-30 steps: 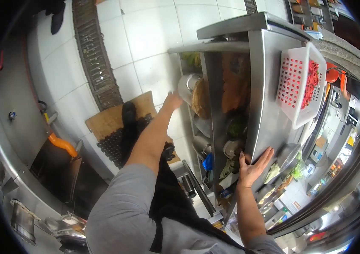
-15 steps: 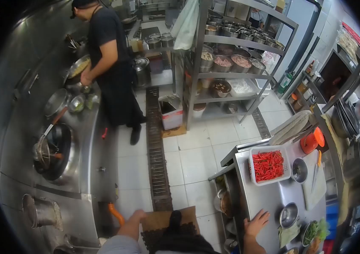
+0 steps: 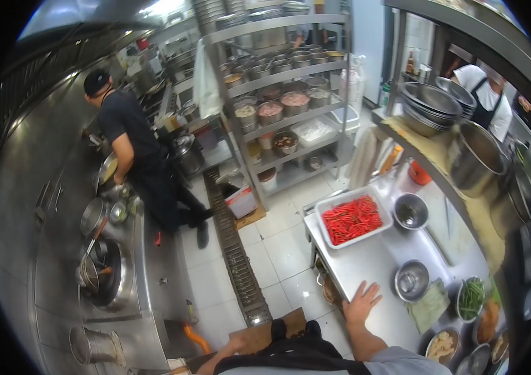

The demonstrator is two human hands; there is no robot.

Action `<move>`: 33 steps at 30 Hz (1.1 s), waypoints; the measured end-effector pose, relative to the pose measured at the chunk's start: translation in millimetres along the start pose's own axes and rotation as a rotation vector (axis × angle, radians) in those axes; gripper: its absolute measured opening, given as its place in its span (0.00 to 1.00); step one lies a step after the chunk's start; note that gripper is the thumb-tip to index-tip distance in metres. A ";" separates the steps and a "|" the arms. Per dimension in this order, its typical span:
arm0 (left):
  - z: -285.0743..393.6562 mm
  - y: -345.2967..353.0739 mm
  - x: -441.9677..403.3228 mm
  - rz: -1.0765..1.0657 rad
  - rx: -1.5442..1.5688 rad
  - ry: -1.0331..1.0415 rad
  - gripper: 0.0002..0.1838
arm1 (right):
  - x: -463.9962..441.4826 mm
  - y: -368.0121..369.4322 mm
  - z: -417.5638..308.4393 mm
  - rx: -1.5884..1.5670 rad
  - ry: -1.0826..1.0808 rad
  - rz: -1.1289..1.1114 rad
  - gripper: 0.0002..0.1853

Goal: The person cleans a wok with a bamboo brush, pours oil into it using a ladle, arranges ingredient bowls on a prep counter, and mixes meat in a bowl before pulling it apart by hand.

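My right hand (image 3: 362, 304) lies flat on the steel worktable (image 3: 375, 262), fingers spread, near its left edge. It holds nothing. Just right of it are a metal bowl (image 3: 411, 281) and a folded greenish cloth (image 3: 429, 306). Farther back on the table stands a white plastic basket (image 3: 382, 201) full of red chillies (image 3: 351, 220). A second metal bowl (image 3: 410, 211) with a little dark content sits beside the basket. My left hand (image 3: 235, 345) hangs low at the bottom, above a brown mat (image 3: 259, 337); its fingers are too indistinct to read.
At the left, a person in dark clothes (image 3: 134, 144) works at the stove beside a wok (image 3: 112, 281). A steel rack (image 3: 250, 134) holds several food pots. A floor drain (image 3: 240, 265) runs between. Bowls of green beans (image 3: 470, 299) and pale pieces (image 3: 442, 345) stand front right.
My view has tilted up and turned right, so the table and chillies appear farther left and the person behind the shelf shows more. My right hand stays flat on the table.
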State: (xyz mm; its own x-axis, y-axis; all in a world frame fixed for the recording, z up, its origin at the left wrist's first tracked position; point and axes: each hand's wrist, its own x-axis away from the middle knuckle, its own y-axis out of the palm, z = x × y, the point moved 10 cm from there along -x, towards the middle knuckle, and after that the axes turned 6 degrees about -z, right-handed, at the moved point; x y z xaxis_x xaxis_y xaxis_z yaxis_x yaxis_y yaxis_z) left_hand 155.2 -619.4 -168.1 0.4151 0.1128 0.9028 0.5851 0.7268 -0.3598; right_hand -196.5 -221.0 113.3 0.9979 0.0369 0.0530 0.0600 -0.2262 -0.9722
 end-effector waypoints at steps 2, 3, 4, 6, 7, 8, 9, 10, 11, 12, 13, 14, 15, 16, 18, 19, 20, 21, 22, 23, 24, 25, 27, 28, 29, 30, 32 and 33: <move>10.5 47.6 13.9 -0.190 -0.028 0.044 0.22 | 0.1 -0.5 3.2 -0.036 -0.017 -0.005 0.49; 13.9 53.3 17.2 -0.197 -0.054 0.068 0.21 | -0.5 -2.5 4.1 -0.047 -0.018 -0.019 0.48; 16.1 56.1 22.6 -0.203 -0.081 0.080 0.21 | -0.6 -2.4 5.7 -0.058 -0.022 -0.033 0.48; 17.9 45.5 28.7 -0.201 -0.137 0.107 0.20 | -1.1 0.4 11.0 -0.061 -0.027 -0.013 0.49; 17.6 36.5 30.2 -0.197 -0.181 0.124 0.20 | -0.8 0.9 11.4 -0.077 -0.042 -0.011 0.48; 18.2 23.1 29.6 -0.176 -0.222 0.142 0.20 | -0.3 0.2 11.1 -0.093 -0.060 -0.010 0.48; 24.3 4.8 28.5 -0.140 -0.250 0.176 0.19 | -0.2 -1.2 11.2 -0.108 -0.068 -0.014 0.47; 32.0 -15.0 26.2 -0.094 -0.221 0.203 0.19 | 0.1 -1.8 12.8 -0.112 -0.071 -0.013 0.47; 24.5 -40.1 24.3 0.057 0.023 0.087 0.20 | 0.0 -2.4 13.0 -0.125 -0.076 -0.004 0.47; 19.5 -67.3 28.1 0.209 0.268 -0.030 0.21 | 0.7 -2.7 12.3 -0.139 -0.080 0.004 0.47; 29.0 -84.6 36.3 0.253 0.370 -0.044 0.22 | 1.4 -1.6 12.4 -0.142 -0.084 0.003 0.47; 37.6 -97.3 47.6 0.296 0.472 -0.058 0.23 | 2.1 -1.1 13.5 -0.158 -0.090 0.006 0.46; 49.0 -104.1 54.6 0.300 0.474 -0.057 0.23 | 1.9 -2.5 14.3 -0.172 -0.098 0.014 0.46; 61.3 -111.7 59.7 0.323 0.452 -0.017 0.23 | 2.2 -4.5 14.6 -0.173 -0.102 0.017 0.46; 76.4 -109.9 67.5 0.352 0.434 0.028 0.25 | 1.7 -3.5 14.1 -0.165 -0.106 -0.025 0.44; 81.2 -100.8 67.4 0.327 0.431 0.036 0.25 | 1.2 -5.0 14.5 -0.165 -0.110 -0.018 0.44; 84.2 -91.8 68.6 0.300 0.427 0.044 0.25 | 2.0 -5.4 10.3 -0.161 -0.170 -0.017 0.41; 77.9 -77.4 62.4 0.314 0.401 0.064 0.24 | 3.3 -5.7 5.7 -0.156 -0.228 -0.017 0.39; 68.7 -59.0 52.9 0.308 0.260 0.065 0.23 | 2.4 -4.0 5.2 -0.154 -0.224 -0.012 0.39; 59.9 -42.7 43.4 0.300 0.117 0.065 0.23 | 3.9 1.1 -7.7 -0.214 -0.344 -0.038 0.37; 52.2 -24.2 40.4 0.228 0.036 0.073 0.22 | 9.3 4.8 -19.2 -0.273 -0.463 -0.066 0.35; 47.6 -7.2 37.0 0.152 -0.009 0.086 0.22 | 13.0 7.1 -19.9 -0.273 -0.455 -0.065 0.35; 39.7 20.3 35.4 0.046 -0.051 0.112 0.22 | 27.3 14.9 -42.2 -0.406 -0.629 -0.168 0.27; 36.5 27.7 37.7 0.019 -0.049 0.116 0.21 | 34.0 14.6 -52.3 -0.474 -0.719 -0.217 0.23; 33.0 32.0 39.4 -0.001 -0.045 0.121 0.21 | 44.2 3.8 -57.2 -0.465 -0.822 -0.139 0.20; 29.2 34.5 41.3 -0.016 -0.034 0.119 0.21 | 47.8 0.5 -56.9 -0.469 -0.821 -0.136 0.20; 20.9 34.7 43.1 -0.036 -0.013 0.111 0.21 | 59.1 29.8 -59.8 -0.363 -0.799 -0.459 0.19; 15.4 31.5 43.9 -0.040 -0.004 0.109 0.20 | 62.1 37.0 -55.8 -0.320 -0.795 -0.469 0.18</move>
State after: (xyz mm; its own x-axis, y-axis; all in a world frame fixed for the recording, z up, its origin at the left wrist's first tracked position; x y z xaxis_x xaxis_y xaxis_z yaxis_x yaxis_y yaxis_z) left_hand 181.1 -581.1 -136.1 0.4649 0.0094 0.8853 0.6051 0.7266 -0.3255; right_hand -131.0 -281.5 93.3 0.5705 0.8100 0.1357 0.5679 -0.2697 -0.7777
